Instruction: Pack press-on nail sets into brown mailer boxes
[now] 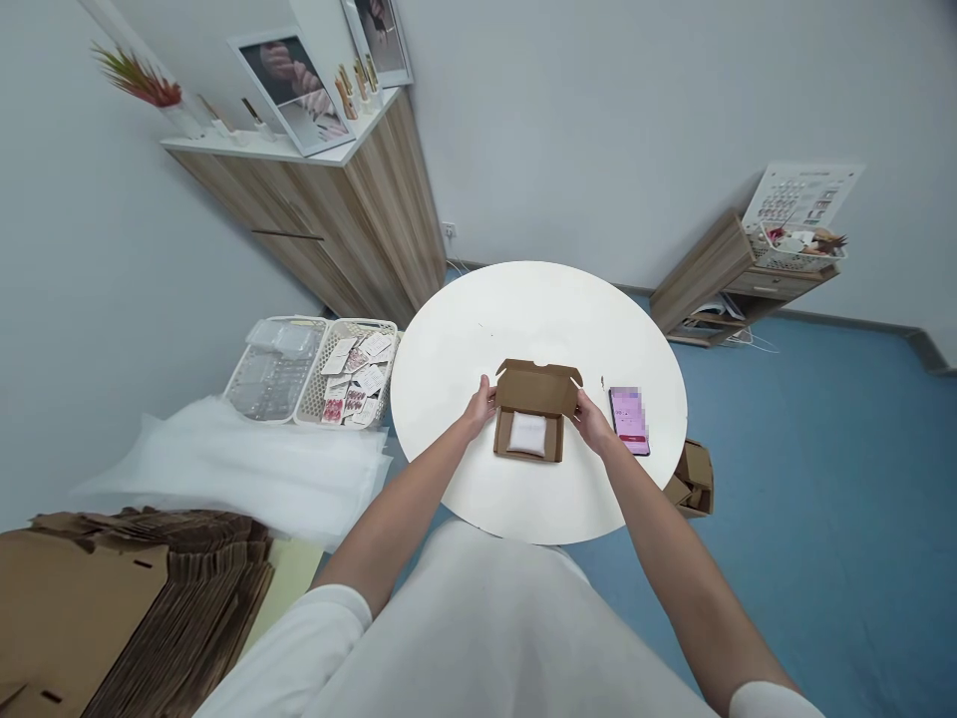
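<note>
Atop round white table [523, 309], gripping small open brown cardboard box [532, 399] by its sides with left hand [480, 404] and right hand [590, 419]; risk of crushing through uneven squeeze

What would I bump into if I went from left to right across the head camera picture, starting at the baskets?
You'd meet the basket of clear trays → basket of small cards → left hand → cardboard box → right hand → phone → folded cardboard on the floor.
</note>
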`<act>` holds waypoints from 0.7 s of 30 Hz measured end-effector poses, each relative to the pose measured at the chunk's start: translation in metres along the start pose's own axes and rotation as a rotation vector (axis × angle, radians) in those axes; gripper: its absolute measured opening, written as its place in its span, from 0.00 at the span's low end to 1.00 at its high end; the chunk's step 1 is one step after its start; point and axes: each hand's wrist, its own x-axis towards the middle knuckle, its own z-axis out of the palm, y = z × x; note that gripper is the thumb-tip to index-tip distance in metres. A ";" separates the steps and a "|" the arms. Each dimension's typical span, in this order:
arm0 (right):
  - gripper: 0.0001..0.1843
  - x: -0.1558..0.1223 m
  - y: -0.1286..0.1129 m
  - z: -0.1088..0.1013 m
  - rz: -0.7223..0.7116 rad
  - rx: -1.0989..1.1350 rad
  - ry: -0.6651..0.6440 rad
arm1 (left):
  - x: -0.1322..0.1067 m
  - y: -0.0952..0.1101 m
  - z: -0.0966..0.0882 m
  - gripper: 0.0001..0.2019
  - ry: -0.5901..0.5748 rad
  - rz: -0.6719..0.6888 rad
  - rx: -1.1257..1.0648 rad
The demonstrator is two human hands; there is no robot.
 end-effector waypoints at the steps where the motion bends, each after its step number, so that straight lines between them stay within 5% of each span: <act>1: 0.25 -0.003 0.000 0.000 -0.004 -0.030 -0.003 | -0.002 -0.001 0.000 0.40 -0.014 0.017 0.024; 7: 0.29 -0.020 0.008 -0.003 0.026 -0.174 -0.008 | -0.015 -0.010 -0.002 0.39 -0.005 0.016 0.095; 13: 0.35 -0.043 0.025 -0.010 0.029 -0.055 -0.057 | -0.034 -0.020 -0.009 0.40 -0.091 -0.008 0.134; 17: 0.28 -0.054 0.036 -0.011 0.055 -0.095 -0.110 | -0.042 -0.032 -0.010 0.31 -0.153 -0.018 0.155; 21: 0.27 -0.058 0.050 -0.003 0.066 -0.243 0.028 | -0.043 -0.050 -0.002 0.25 -0.011 -0.044 0.279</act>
